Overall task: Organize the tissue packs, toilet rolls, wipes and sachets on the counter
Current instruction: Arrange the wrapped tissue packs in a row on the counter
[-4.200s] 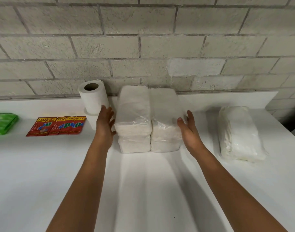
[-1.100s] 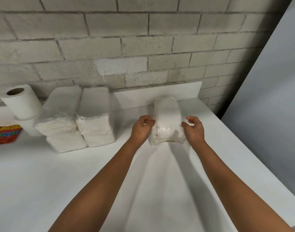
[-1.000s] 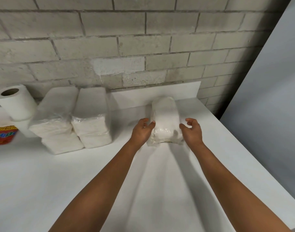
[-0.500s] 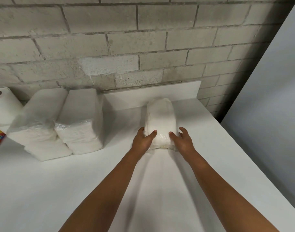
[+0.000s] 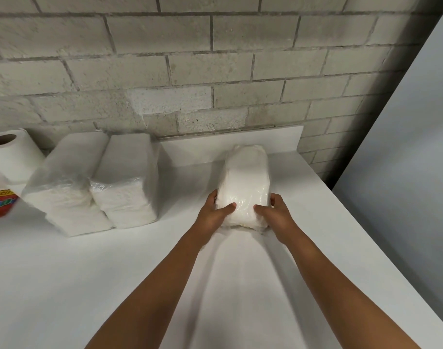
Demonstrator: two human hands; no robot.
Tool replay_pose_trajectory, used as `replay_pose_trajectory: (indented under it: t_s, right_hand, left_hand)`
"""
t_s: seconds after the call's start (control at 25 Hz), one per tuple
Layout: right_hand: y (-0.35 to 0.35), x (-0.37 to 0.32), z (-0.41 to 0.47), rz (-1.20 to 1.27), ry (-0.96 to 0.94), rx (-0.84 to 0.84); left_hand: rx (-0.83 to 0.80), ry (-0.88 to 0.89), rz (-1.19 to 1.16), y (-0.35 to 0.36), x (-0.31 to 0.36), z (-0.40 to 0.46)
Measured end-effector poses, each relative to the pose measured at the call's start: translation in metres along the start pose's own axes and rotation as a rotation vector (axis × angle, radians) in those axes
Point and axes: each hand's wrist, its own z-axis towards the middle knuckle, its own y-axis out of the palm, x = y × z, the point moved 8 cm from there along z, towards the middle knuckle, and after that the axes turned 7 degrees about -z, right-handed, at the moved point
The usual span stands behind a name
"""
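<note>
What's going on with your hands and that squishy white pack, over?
Left hand and right hand both grip the loose tissue pack at its near end. Pack rests on the counter, apart from the stacked tissue packs. Nothing between them.

The light was soft and even, bright on the white table. Faint shadows trailed beneath both forearms. The block wall bowed at the edges and darkened in the right corner. Everything was fairly sharp.

A grey block wall with pale mortar lines runs along the far side, a white upstand sits at its foot, and a plain grey panel fills the right.
</note>
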Motion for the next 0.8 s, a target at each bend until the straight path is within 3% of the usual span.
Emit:
replay_pose_trajectory:
  t_s: [0.32,0.8]
  right_hand:
    - [0.013,-0.056,-0.029,0.121,-0.211,0.028]
    - [0.093,-0.115,-0.082,0.219,-0.350,-0.083]
  left_hand:
    - [0.105,0.148,0.005,-0.010,0.054,-0.038]
    - [0.259,0.304,-0.010,-0.080,0.118,-0.102]
